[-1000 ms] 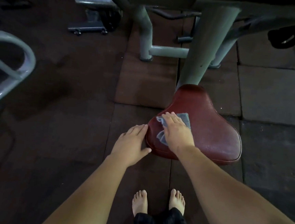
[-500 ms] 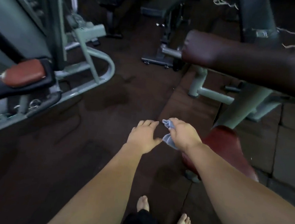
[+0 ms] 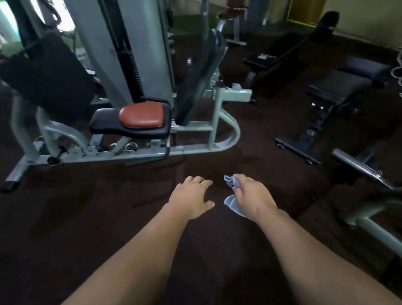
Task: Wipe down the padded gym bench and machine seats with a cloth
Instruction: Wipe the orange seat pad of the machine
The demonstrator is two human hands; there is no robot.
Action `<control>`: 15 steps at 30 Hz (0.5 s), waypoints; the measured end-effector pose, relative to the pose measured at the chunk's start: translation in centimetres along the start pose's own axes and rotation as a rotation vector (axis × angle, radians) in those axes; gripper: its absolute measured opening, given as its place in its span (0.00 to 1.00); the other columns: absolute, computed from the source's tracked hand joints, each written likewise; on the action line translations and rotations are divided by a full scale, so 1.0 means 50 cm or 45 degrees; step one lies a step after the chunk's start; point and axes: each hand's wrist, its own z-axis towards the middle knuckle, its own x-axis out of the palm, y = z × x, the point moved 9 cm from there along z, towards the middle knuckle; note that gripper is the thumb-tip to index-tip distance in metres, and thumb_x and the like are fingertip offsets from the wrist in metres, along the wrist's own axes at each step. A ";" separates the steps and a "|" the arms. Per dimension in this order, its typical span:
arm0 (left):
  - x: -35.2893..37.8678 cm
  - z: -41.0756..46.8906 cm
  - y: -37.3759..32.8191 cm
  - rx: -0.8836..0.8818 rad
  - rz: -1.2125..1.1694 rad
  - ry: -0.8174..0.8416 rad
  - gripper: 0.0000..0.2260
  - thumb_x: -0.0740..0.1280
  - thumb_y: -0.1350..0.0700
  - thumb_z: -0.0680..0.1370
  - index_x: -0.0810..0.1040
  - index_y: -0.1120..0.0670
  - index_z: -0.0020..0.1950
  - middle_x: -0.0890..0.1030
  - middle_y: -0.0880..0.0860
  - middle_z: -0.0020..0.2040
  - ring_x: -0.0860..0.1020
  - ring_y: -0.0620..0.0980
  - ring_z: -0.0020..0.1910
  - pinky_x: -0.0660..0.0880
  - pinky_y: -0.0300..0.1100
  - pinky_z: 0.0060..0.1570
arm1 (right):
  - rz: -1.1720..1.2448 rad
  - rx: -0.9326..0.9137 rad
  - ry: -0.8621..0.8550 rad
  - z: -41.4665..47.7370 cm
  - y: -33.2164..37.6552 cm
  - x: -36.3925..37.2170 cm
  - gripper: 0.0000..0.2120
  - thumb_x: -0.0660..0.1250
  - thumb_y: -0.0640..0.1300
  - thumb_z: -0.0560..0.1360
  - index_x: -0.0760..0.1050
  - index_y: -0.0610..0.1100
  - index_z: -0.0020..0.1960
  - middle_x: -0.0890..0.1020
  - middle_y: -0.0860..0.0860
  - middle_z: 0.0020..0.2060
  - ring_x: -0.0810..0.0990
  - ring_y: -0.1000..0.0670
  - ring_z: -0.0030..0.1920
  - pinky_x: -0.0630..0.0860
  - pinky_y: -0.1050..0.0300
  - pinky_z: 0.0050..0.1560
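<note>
**Cloth in right hand, hands over the floor**

Dark floor (image 3: 68, 213) fills the near area. Grey multi-station machine (image 3: 121, 48) stands far left, frame resting on the floor. Black padded bench (image 3: 342, 85) sits far right, well apart from the hands. Black machine seat (image 3: 110, 126) is at the machine's base, with a red-brown pad (image 3: 141, 118) on top. Left hand (image 3: 190, 196) is centre, palm down, fingers straight and loose, holding nothing. Right hand (image 3: 252, 197) is just right of it, fingers curled around a blue-grey cloth (image 3: 232, 203). The cloth is bunched, ends sticking out far and near of the fist, touching no pad.
</note>
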 end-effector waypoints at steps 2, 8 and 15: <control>-0.037 0.033 0.093 -0.053 0.008 -0.008 0.32 0.67 0.40 0.80 0.63 0.45 0.81 0.69 0.48 0.76 0.65 0.54 0.75 0.70 0.55 0.68 | 0.007 -0.049 0.017 0.081 0.070 0.009 0.13 0.58 0.42 0.82 0.74 0.48 0.65 0.81 0.46 0.59 0.80 0.44 0.57 0.75 0.51 0.54; -0.105 0.150 0.305 -0.175 -0.008 -0.039 0.31 0.68 0.40 0.79 0.65 0.45 0.81 0.70 0.49 0.75 0.66 0.54 0.74 0.71 0.55 0.68 | -0.026 -0.173 0.024 0.328 0.216 0.017 0.14 0.59 0.42 0.82 0.75 0.46 0.66 0.81 0.44 0.60 0.80 0.41 0.59 0.76 0.48 0.57; -0.200 0.366 0.497 -0.342 -0.051 -0.101 0.30 0.67 0.40 0.80 0.65 0.46 0.80 0.70 0.50 0.76 0.65 0.55 0.75 0.70 0.55 0.69 | -0.070 -0.347 0.078 0.650 0.333 0.028 0.14 0.59 0.41 0.82 0.74 0.45 0.67 0.82 0.43 0.58 0.79 0.40 0.59 0.68 0.54 0.49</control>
